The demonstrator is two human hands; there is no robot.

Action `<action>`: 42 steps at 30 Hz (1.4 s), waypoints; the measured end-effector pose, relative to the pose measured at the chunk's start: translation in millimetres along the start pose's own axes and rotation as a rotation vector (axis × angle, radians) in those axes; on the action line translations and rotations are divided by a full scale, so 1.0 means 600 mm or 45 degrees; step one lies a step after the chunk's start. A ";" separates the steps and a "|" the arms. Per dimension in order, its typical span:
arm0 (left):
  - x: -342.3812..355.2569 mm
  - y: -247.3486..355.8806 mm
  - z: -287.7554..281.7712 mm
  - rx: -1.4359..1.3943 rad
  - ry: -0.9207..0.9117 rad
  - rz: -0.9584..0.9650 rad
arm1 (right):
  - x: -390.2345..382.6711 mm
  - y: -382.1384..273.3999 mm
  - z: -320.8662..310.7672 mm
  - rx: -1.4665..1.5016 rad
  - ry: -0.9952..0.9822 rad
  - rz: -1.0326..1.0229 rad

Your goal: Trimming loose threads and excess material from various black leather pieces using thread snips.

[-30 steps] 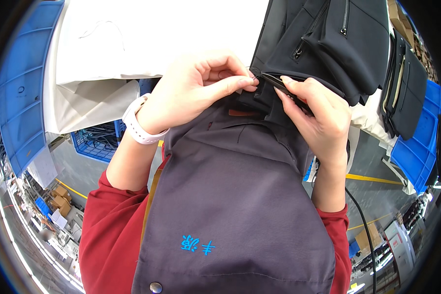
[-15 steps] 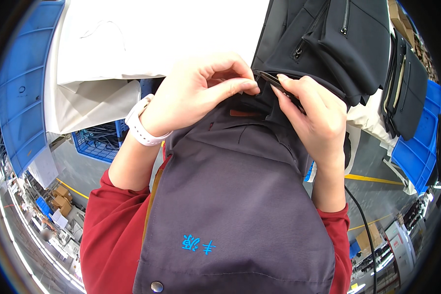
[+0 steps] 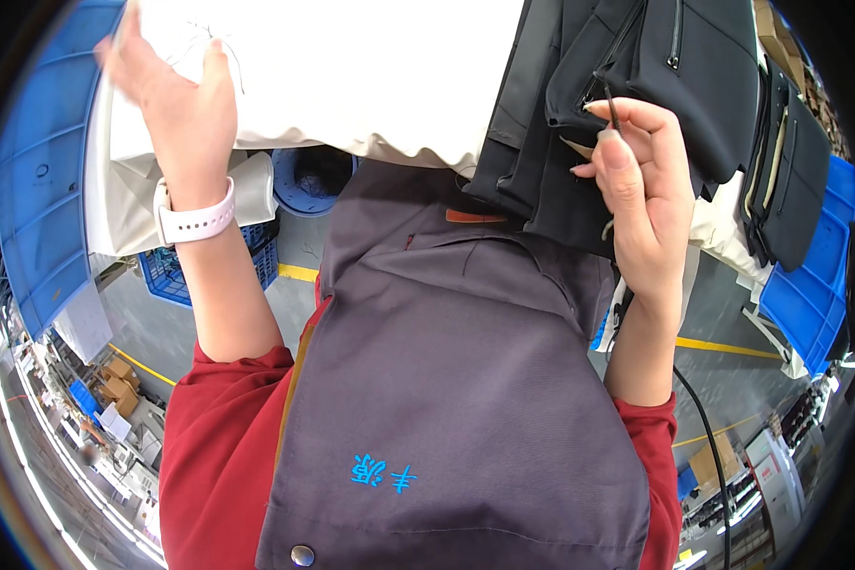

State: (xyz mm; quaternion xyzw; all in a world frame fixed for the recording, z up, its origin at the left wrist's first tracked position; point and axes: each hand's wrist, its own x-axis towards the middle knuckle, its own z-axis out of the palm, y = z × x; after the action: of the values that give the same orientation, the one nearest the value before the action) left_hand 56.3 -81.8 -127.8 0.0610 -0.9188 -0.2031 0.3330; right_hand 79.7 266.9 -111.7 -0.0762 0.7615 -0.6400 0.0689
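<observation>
My left hand [image 3: 182, 109] is raised over the far left of the white tabletop [image 3: 370, 76], fingers spread and slightly blurred, holding nothing that I can see. Beside its thumb, loose dark threads [image 3: 209, 38] lie on the white surface. My right hand [image 3: 641, 180] is closed around slim dark tweezers [image 3: 613, 109], whose tip points up and away; most of their length is hidden by the fingers. Just beyond and under that hand lies a stack of black fabric pieces [image 3: 703, 104] with zips. Its near folds hang over the table edge by my grey apron [image 3: 465, 380].
Below the table at left are a blue round bin [image 3: 313, 180] and a blue crate [image 3: 166, 275] with dark contents. A large blue plastic panel [image 3: 47, 171] stands far left. More black pieces [image 3: 793, 180] hang at right, near another blue crate [image 3: 812, 275]. A black cable [image 3: 712, 437] runs down at right.
My left hand has left the black fabric, swung out to the far left and opened. My right hand has moved slightly right, the tweezers now upright. The near black fabric has dropped flatter.
</observation>
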 end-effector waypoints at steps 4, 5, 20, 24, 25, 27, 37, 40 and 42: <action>-0.017 0.031 0.010 -0.323 0.082 0.106 | 0.007 0.008 0.007 -0.474 0.029 -0.224; -0.037 0.072 -0.007 -0.749 -0.412 -0.287 | 0.008 0.014 0.011 -0.597 0.100 -0.310; -0.132 0.236 0.013 -1.146 -1.274 -0.171 | -0.045 -0.023 0.034 -0.489 0.244 -0.540; -0.063 0.220 0.018 -1.354 -1.423 -0.736 | -0.062 -0.010 0.038 -0.863 -0.193 -1.005; -0.053 0.206 0.028 -1.293 -1.441 -0.686 | -0.049 -0.023 0.038 -1.143 -0.330 -0.640; -0.042 0.196 0.040 -1.348 -1.550 -0.802 | -0.037 0.036 0.028 -0.641 0.025 -0.526; -0.053 0.205 0.031 -1.256 -1.465 -0.722 | -0.006 0.015 0.013 -0.135 -0.023 -0.257; -0.067 0.194 0.030 -1.222 -1.362 -0.668 | 0.006 0.004 0.017 -0.022 -0.009 -0.119; -0.070 0.190 0.021 -1.241 -1.313 -0.675 | 0.009 0.007 0.010 -0.077 -0.008 -0.142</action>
State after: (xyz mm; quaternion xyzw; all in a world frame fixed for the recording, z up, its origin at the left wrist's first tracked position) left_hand 83.2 36.5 -114.0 0.0231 -0.7190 -0.6623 -0.2094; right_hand 75.4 260.8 -116.7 -0.1225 0.7749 -0.6192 0.0333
